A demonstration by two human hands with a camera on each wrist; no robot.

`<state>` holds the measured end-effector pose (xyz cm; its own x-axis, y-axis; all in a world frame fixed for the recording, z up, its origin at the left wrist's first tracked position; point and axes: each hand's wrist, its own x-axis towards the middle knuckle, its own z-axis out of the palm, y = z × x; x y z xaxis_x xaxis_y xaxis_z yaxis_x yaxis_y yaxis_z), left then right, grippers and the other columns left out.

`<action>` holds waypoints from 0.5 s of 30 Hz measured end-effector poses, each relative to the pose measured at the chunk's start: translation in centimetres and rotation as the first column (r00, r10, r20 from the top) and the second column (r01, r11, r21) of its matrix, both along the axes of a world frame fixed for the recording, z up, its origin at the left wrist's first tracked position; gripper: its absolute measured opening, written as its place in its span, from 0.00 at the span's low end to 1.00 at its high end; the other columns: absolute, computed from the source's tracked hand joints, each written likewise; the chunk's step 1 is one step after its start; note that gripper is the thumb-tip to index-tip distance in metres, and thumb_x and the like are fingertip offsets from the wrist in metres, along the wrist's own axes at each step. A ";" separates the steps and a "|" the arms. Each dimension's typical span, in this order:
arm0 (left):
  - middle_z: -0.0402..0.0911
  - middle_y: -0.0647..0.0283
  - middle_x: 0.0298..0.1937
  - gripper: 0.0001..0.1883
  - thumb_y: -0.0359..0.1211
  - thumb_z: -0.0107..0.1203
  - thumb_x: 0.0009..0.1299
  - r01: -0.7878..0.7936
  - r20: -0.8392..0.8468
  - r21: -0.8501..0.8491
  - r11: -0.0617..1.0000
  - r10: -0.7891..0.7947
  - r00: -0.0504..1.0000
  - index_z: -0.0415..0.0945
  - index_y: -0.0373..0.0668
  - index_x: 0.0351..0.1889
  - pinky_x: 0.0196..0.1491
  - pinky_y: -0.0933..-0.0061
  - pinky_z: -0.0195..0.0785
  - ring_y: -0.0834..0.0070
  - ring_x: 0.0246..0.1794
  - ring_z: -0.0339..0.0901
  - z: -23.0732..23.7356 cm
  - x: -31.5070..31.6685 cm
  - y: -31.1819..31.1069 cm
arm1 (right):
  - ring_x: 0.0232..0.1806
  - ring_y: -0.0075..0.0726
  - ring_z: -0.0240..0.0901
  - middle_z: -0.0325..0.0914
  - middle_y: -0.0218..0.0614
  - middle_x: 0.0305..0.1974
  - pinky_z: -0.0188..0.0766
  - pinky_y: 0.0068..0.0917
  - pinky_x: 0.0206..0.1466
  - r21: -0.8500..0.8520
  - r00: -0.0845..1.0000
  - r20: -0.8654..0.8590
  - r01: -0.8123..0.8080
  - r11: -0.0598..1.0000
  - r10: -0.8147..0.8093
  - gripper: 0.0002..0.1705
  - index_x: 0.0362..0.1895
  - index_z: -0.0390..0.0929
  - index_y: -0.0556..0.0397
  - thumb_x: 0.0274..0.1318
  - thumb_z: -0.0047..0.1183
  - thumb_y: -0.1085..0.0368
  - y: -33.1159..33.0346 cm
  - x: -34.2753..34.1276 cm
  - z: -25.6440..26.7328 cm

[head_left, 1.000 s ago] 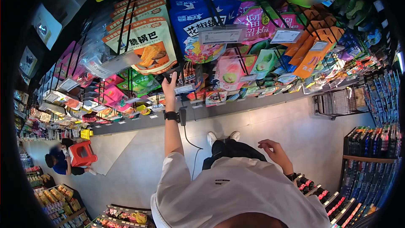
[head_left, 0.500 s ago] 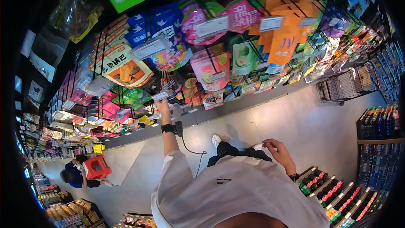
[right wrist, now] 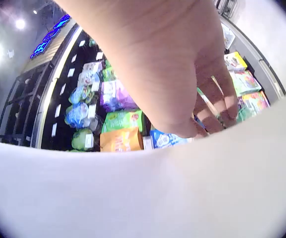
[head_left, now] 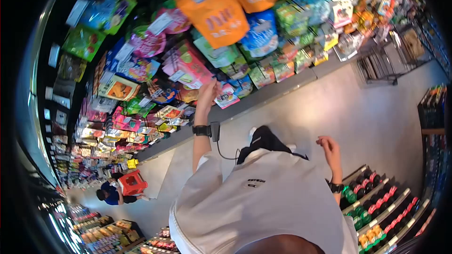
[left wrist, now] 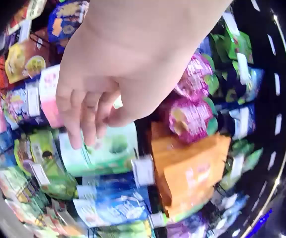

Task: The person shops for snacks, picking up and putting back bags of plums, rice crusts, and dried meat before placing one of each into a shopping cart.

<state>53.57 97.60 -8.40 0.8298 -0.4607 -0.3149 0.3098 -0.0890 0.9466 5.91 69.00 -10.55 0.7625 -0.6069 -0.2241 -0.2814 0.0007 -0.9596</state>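
My left hand point(head_left: 206, 95) reaches up to a rack of hanging snack bags, its fingers loosely bent and nothing held in them. A pink bag point(head_left: 188, 63) hangs right by the fingertips in the head view. From the left wrist, the hand overlaps a pale green bag point(left wrist: 108, 151), with an orange bag point(left wrist: 192, 173) and a blue bag point(left wrist: 115, 206) close by. Low at my side hangs my right hand point(head_left: 330, 151), fingers relaxed and holding nothing. White cloth covers the lower part of the right wrist view.
A shopping cart point(head_left: 383, 63) stands by the rack at the right. Shelves of bottles point(head_left: 372, 202) are behind my right arm. Farther left, a person point(head_left: 112, 193) is beside a red stool point(head_left: 133, 182). A cable point(head_left: 228, 157) hangs from my left wrist.
The view has turned and shifted right along the rack. My left hand has gone from below the cream-coloured bag to beside the pink bag. The right hand still hangs at my side.
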 end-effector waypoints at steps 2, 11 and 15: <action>0.75 0.67 0.26 0.24 0.53 0.47 0.82 0.124 -0.025 -0.255 0.959 -0.135 0.991 0.75 0.42 0.35 0.30 0.74 0.62 0.76 0.25 0.73 3.7 -2.7 -7.1 | 0.47 0.30 0.81 0.86 0.38 0.40 0.75 0.27 0.53 0.103 0.994 0.057 0.090 0.991 -0.096 0.15 0.50 0.82 0.63 0.76 0.48 0.64 -3.9 -3.6 -2.6; 0.67 0.61 0.26 0.28 0.54 0.40 0.83 0.241 0.077 -0.799 0.551 -0.304 0.950 0.71 0.38 0.32 0.35 0.69 0.54 0.70 0.28 0.62 12.7 -9.2 -33.6 | 0.50 0.34 0.82 0.85 0.41 0.45 0.77 0.30 0.59 0.200 0.737 0.090 0.645 0.737 -0.670 0.19 0.57 0.79 0.59 0.78 0.47 0.57 -15.3 -16.4 -1.5; 0.61 0.68 0.24 0.21 0.49 0.53 0.78 0.092 -0.043 -0.961 0.262 -0.470 0.882 0.69 0.43 0.30 0.34 0.71 0.53 0.76 0.26 0.58 14.1 -11.1 -46.2 | 0.57 0.39 0.81 0.84 0.45 0.52 0.75 0.32 0.64 0.212 0.590 0.068 0.779 0.590 -0.804 0.22 0.60 0.77 0.61 0.79 0.47 0.54 -20.4 -20.4 -0.3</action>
<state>42.46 51.42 5.71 0.5435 -0.7759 0.3205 0.7028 0.6293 0.3317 -14.51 48.63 -10.88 0.0246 -0.9551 -0.2952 0.0369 0.2960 -0.9545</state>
